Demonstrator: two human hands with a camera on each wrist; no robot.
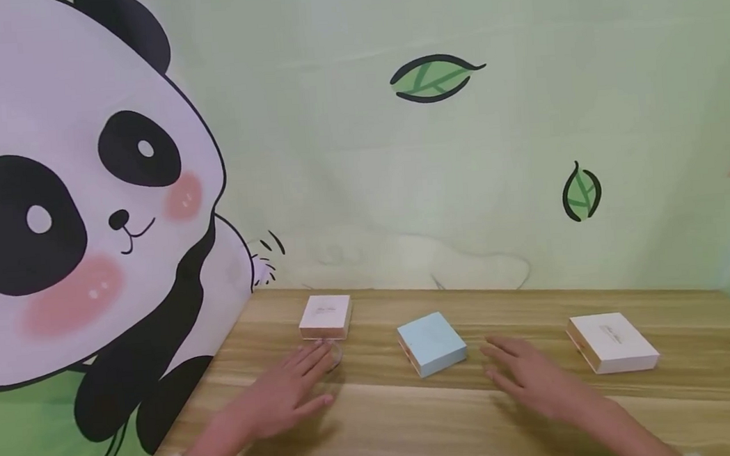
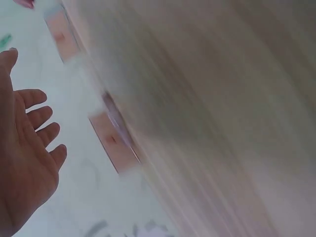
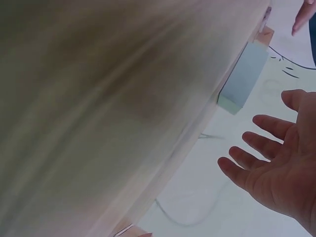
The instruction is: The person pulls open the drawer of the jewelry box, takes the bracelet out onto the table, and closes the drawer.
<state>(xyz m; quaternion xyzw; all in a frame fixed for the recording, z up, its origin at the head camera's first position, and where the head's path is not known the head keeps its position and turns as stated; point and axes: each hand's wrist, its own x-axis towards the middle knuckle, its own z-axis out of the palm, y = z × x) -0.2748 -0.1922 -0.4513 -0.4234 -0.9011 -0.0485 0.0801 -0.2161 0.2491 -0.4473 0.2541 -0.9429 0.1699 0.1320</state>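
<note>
My left hand (image 1: 281, 393) is held with extended fingers over the wooden table, its fingertips near a small clear round object (image 1: 336, 355). Just beyond lies a white box (image 1: 325, 316) with pinkish sides. In the left wrist view the clear object (image 2: 117, 121) appears as a thin purplish disc before that box (image 2: 113, 143). A light blue box (image 1: 431, 344) sits between the hands. To its right, my right hand (image 1: 540, 381) hovers with spread fingers, holding nothing; the right wrist view shows its palm and the blue box (image 3: 244, 76) apart from it.
A second white box (image 1: 613, 342) lies right of the right hand. The wooden table (image 1: 415, 427) ends at a pale green cloth backdrop (image 1: 335, 153). A large printed panda (image 1: 154, 269) covers the backdrop at left.
</note>
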